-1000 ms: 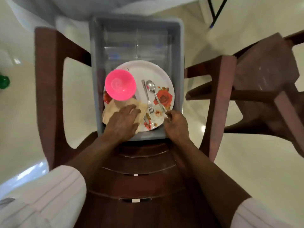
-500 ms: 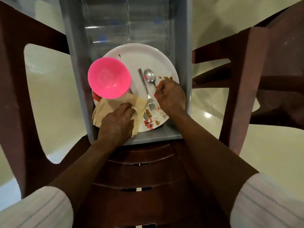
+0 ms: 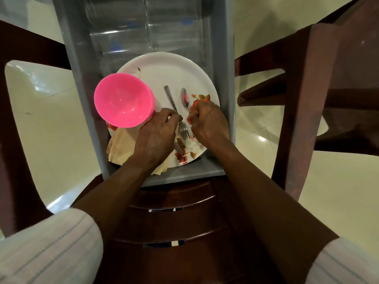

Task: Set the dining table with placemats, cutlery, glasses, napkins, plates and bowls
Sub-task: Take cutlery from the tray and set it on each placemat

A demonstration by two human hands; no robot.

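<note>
A grey bin (image 3: pixel 223 78) stands on a dark brown chair seat (image 3: pixel 174 232). Inside lies a white flowered plate (image 3: pixel 168 72) with a pink bowl (image 3: pixel 122 101) on its left part. A fork (image 3: pixel 171 99) and a spoon (image 3: pixel 184 98) lie on the plate. My left hand (image 3: pixel 155 138) pinches the fork at its neck, over a beige napkin (image 3: pixel 121 146). My right hand (image 3: pixel 207 121) pinches the spoon's handle. Clear glasses (image 3: pixel 143 27) lie at the bin's far end.
The chair's brown armrests (image 3: pixel 12 119) rise on both sides of the bin. A second brown chair (image 3: pixel 328 78) stands close on the right. Glossy cream floor tiles (image 3: pixel 53 130) show beneath. Striped white sleeves frame the bottom corners.
My left hand left the napkin and moved right onto the fork. My right hand stayed at the spoon's handle. The camera came closer to the bin.
</note>
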